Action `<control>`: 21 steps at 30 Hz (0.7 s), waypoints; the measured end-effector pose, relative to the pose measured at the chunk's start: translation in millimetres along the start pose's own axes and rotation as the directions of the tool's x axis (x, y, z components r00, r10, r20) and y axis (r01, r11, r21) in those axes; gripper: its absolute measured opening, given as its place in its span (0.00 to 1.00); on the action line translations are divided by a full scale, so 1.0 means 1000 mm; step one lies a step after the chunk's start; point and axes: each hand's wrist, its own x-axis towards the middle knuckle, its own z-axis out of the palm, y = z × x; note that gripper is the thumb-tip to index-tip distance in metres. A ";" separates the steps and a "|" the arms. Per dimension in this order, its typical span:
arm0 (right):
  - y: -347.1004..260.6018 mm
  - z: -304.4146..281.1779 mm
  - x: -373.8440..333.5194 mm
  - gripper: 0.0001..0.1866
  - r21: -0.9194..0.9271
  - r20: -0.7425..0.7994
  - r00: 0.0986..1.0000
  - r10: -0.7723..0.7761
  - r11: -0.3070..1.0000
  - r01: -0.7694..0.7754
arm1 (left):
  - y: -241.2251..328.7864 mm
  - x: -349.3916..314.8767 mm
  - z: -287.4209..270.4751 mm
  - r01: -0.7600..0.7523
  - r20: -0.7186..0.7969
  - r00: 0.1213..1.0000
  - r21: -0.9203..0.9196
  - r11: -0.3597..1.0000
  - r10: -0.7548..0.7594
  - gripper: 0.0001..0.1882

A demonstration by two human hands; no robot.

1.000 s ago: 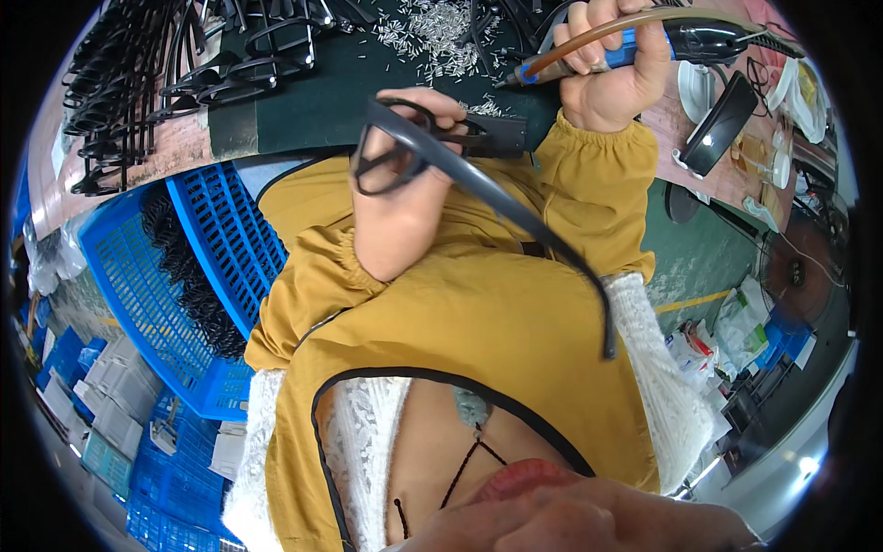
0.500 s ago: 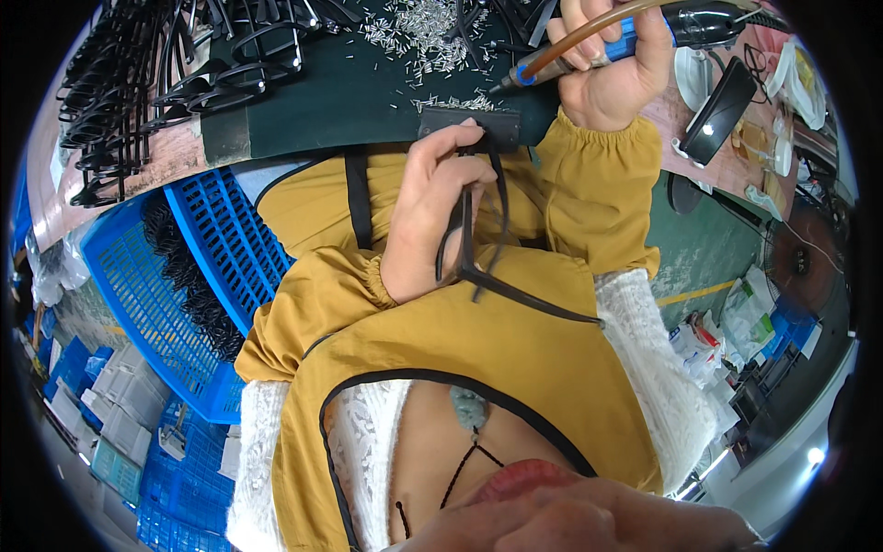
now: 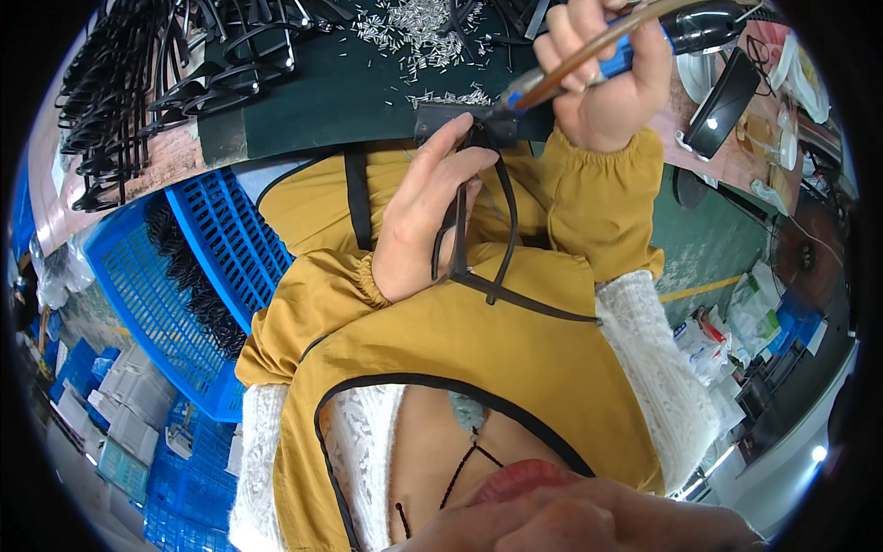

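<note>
My left hand (image 3: 414, 221) is closed around a black eyeglass frame (image 3: 543, 308), its fingers at a dark block (image 3: 434, 120) on the table's near edge. One end of the frame rests at the block, while the rest hangs toward my lap. My right hand (image 3: 602, 92) grips a blue-and-black powered screwdriver (image 3: 694, 28) with a brown hose (image 3: 602, 41) along it. The screwdriver's tip points down-left at the block, by the frame and left fingertips; exact contact is hard to make out. Small silvery metal pieces (image 3: 464, 96) lie just beyond the block.
A larger pile of silvery pieces (image 3: 428, 37) sits on the dark green mat (image 3: 303, 115). Many black eyeglass frames (image 3: 106, 101) are stacked at the left. A phone (image 3: 722, 106) lies at the right. Blue baskets (image 3: 138, 294) with black parts stand below the table's left side.
The screwdriver tip has moved down from the small metal pieces to the block and frame. My right hand has lowered slightly, and the frame has turned a little in my left hand.
</note>
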 end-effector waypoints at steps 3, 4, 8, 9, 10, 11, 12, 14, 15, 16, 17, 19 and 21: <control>0.008 0.008 -0.008 0.16 0.155 -0.017 0.999 0.032 0.988 -0.029 | -0.002 0.000 0.001 0.085 -0.006 0.996 -0.057 0.995 -0.086 0.12; 0.013 0.004 -0.003 0.16 0.249 0.146 0.989 -0.016 0.968 -0.021 | -0.003 0.000 0.001 0.093 -0.002 0.996 -0.060 0.994 -0.093 0.13; 0.008 -0.004 -0.005 0.15 0.347 0.216 0.976 -0.034 0.937 -0.045 | -0.008 -0.005 -0.004 -0.012 0.037 0.999 0.015 1.000 0.012 0.23; 0.000 -0.006 -0.007 0.15 0.010 0.102 0.994 0.028 1.000 -0.030 | -0.010 -0.006 -0.005 -0.037 0.066 0.997 0.022 0.999 0.036 0.24; -0.010 -0.005 -0.012 0.14 -0.323 -0.013 0.996 0.090 0.942 -0.089 | -0.012 -0.006 -0.006 -0.047 0.086 0.995 0.022 0.999 0.045 0.25; -0.010 -0.009 -0.014 0.14 -0.330 -0.006 0.996 0.085 0.940 -0.082 | -0.013 -0.007 -0.007 -0.079 0.109 0.991 0.017 0.997 0.076 0.25; -0.013 -0.009 -0.016 0.14 -0.336 0.002 0.997 0.081 0.939 -0.076 | -0.014 -0.006 -0.008 -0.085 0.138 0.987 0.022 0.996 0.081 0.26; -0.011 -0.012 -0.019 0.14 -0.336 -0.006 0.997 0.075 0.939 -0.073 | -0.014 -0.005 -0.008 -0.088 0.142 0.987 0.057 0.995 0.079 0.25; -0.010 -0.013 -0.019 0.14 -0.332 0.009 0.998 0.070 0.941 -0.063 | -0.012 -0.004 -0.008 -0.090 0.144 0.986 0.073 0.993 0.078 0.25; -0.007 -0.014 -0.018 0.13 -0.330 0.023 0.998 0.064 0.943 -0.053 | -0.009 -0.003 -0.008 -0.072 0.157 0.986 0.092 0.993 0.057 0.25; -0.006 -0.014 -0.017 0.13 -0.328 0.037 0.997 0.061 0.943 -0.045 | -0.006 -0.003 -0.008 -0.055 0.169 0.985 0.109 0.992 0.036 0.25; -0.006 -0.012 -0.015 0.14 -0.336 -0.009 0.998 0.064 0.940 -0.064 | 0.000 -0.002 -0.008 -0.055 0.178 0.984 0.181 0.982 0.022 0.26; -0.008 -0.010 -0.016 0.14 -0.345 -0.058 0.996 0.070 0.935 -0.086 | 0.003 -0.001 -0.007 -0.081 0.192 0.981 0.292 0.953 0.025 0.26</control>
